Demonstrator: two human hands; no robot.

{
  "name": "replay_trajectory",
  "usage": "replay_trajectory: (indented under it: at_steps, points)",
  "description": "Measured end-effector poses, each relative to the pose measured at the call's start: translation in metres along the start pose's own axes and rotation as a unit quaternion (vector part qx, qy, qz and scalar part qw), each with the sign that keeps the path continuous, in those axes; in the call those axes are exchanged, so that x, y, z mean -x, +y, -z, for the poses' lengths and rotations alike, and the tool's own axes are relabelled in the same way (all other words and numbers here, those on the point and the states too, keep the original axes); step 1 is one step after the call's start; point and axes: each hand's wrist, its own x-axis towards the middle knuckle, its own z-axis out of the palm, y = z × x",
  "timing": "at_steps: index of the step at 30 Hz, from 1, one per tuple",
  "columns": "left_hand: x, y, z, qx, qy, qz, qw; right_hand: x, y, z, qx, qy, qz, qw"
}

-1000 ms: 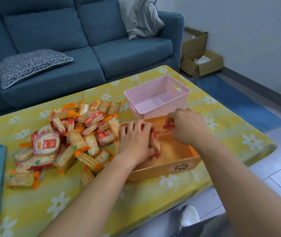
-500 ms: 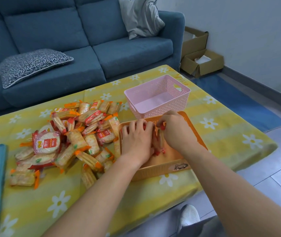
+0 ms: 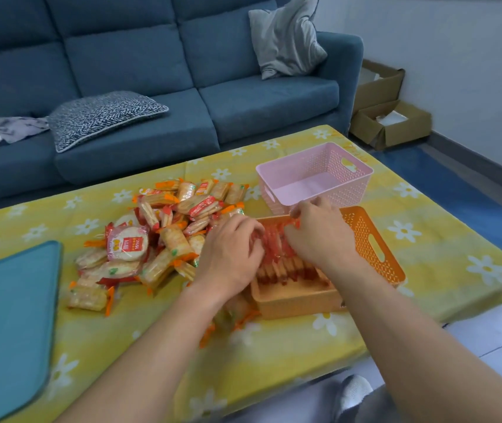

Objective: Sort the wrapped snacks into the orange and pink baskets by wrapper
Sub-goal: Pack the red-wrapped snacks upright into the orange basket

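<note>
An orange basket (image 3: 374, 239) sits near the table's front edge with a row of red-wrapped snacks (image 3: 277, 257) standing in it. My left hand (image 3: 231, 248) presses against the row's left side, fingers curled over the wrappers. My right hand (image 3: 319, 233) holds the row from the right, fingertips pinching the wrapper tops. Just behind stands the pink basket (image 3: 313, 175) with nothing visible inside. A loose pile of orange- and red-wrapped snacks (image 3: 164, 236) lies to the left of the orange basket.
The table wears a yellow flowered cloth (image 3: 426, 270). A teal mat (image 3: 8, 325) lies at the front left. A blue sofa (image 3: 152, 87) with cushions stands behind the table, and cardboard boxes (image 3: 390, 123) sit on the floor at the right.
The row of red-wrapped snacks has been pressed together between both hands. My right hand has moved left from the basket's far wall onto the row. The camera view has shifted slightly.
</note>
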Motion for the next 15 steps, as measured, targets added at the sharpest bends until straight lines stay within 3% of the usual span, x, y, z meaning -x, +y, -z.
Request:
replay_trajectory:
  at_steps: [3, 7, 11, 15]
  points:
    - [0.015, -0.045, 0.025, 0.004, 0.031, 0.089, 0.996, 0.000, -0.047, -0.008, -0.071, 0.024, 0.091, 0.993]
    - [0.037, -0.101, 0.059, -0.019, 0.038, 0.202, 0.978, -0.006, -0.104, -0.046, -0.112, -0.109, 0.176, 0.972]
    - [0.050, -0.156, 0.079, -0.085, 0.013, 0.272, 0.958, -0.013, -0.128, -0.103, 0.029, -0.217, 0.165, 0.962]
    - [0.036, -0.191, 0.089, -0.129, -0.095, 0.261, 0.952, -0.018, -0.130, -0.135, 0.162, -0.227, 0.156, 0.948]
